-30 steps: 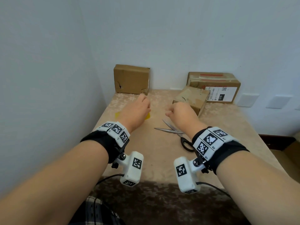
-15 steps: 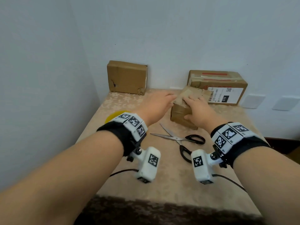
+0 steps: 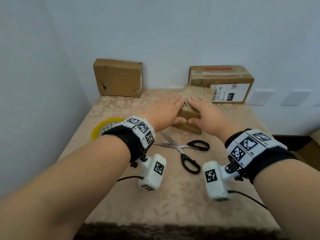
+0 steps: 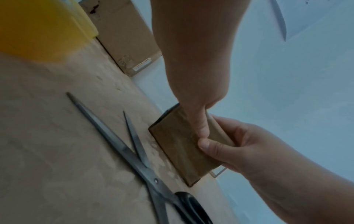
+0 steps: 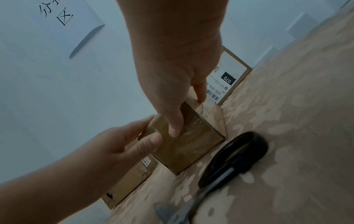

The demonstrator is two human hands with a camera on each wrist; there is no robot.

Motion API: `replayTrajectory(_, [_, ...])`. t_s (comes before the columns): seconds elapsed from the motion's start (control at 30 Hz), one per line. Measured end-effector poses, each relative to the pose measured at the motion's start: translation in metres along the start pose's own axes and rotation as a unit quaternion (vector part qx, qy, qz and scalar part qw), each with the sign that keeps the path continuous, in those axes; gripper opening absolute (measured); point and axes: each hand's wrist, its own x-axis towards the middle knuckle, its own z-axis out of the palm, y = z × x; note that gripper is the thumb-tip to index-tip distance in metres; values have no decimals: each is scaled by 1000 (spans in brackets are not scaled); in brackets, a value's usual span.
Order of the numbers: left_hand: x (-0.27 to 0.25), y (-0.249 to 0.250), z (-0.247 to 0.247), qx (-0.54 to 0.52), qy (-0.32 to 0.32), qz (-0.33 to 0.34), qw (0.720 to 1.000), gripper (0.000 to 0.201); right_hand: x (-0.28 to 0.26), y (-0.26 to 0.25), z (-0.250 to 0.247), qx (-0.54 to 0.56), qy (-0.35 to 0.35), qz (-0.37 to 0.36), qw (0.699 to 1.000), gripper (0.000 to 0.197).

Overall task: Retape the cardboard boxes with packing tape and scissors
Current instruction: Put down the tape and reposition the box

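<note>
A small brown cardboard box (image 3: 188, 116) lies mid-table in front of a larger labelled box (image 3: 225, 84). My left hand (image 3: 170, 110) and right hand (image 3: 203, 112) both grip the small box, fingers over its top and thumbs pressed on its near face. In the left wrist view the left hand's thumb (image 4: 201, 128) meets the right hand (image 4: 249, 151) on the small box (image 4: 176, 151). Open scissors (image 3: 183, 149) with black handles lie just in front of the box. A yellow tape roll (image 3: 102, 127) lies flat at the left, partly hidden by my left wrist.
A plain cardboard box (image 3: 119, 77) stands against the back wall at the left. Walls close the table at the back and left. The table's front edge (image 3: 173, 226) runs below my forearms. Cables trail from both wrist cameras.
Both hands moved forward from above the scissors onto the small box and took hold of it. The view has moved closer to the table.
</note>
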Motion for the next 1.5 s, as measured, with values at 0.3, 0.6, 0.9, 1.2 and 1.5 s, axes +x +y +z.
replayTrajectory(0.3, [-37, -5, -14, -252, 209, -35, 944, 40, 0, 4, -1, 35, -2, 3, 999, 75])
replayTrajectory(0.6, [-30, 4, -5, -200, -130, -136, 962, 65, -7, -4, 1, -67, -68, -21, 995, 79])
replayTrajectory(0.9, [-97, -29, -21, -128, -111, -230, 958, 70, -22, -49, 0, -17, 74, -16, 997, 69])
replayTrajectory(1.2, [-105, -16, 0, -51, -20, -218, 974, 16, -33, -59, 31, 38, 102, -53, 993, 48])
replayTrajectory(1.5, [-106, -34, -1, -263, 77, -220, 936, 17, -20, -84, 18, 119, 52, -99, 987, 56])
